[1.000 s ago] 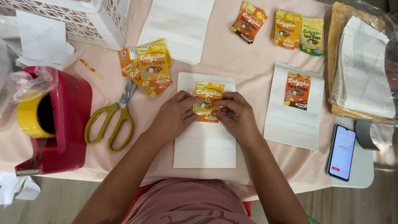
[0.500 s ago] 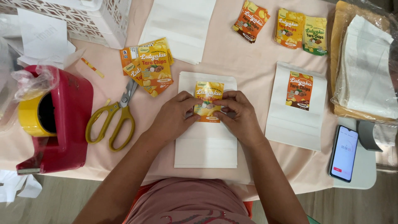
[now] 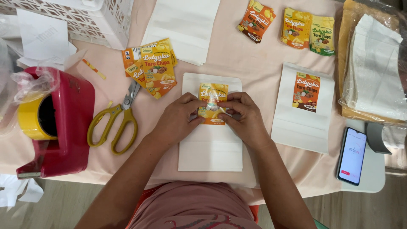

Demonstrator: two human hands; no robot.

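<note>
A white paper pouch (image 3: pixel 210 148) lies flat in front of me on the pink tablecloth. An orange and yellow label (image 3: pixel 213 94) rests on its upper part. My left hand (image 3: pixel 176 121) presses the label's left side with fingers and thumb. My right hand (image 3: pixel 246 118) presses the right side, fingertips meeting near the label's middle. Both hands cover the label's lower half. A second white pouch (image 3: pixel 302 110) with an orange label stuck on it lies just to the right.
Yellow-handled scissors (image 3: pixel 115 121) and a red tape dispenser (image 3: pixel 55 123) with a yellow roll sit at left. Loose labels (image 3: pixel 152 70) lie above the scissors, more (image 3: pixel 292 25) at the top. A white basket (image 3: pixel 85 17), stacked pouches (image 3: pixel 375 72) and a phone (image 3: pixel 352 154) stand around.
Both hands stay pressed on the label, with only slight finger shifts. The view has drifted a little.
</note>
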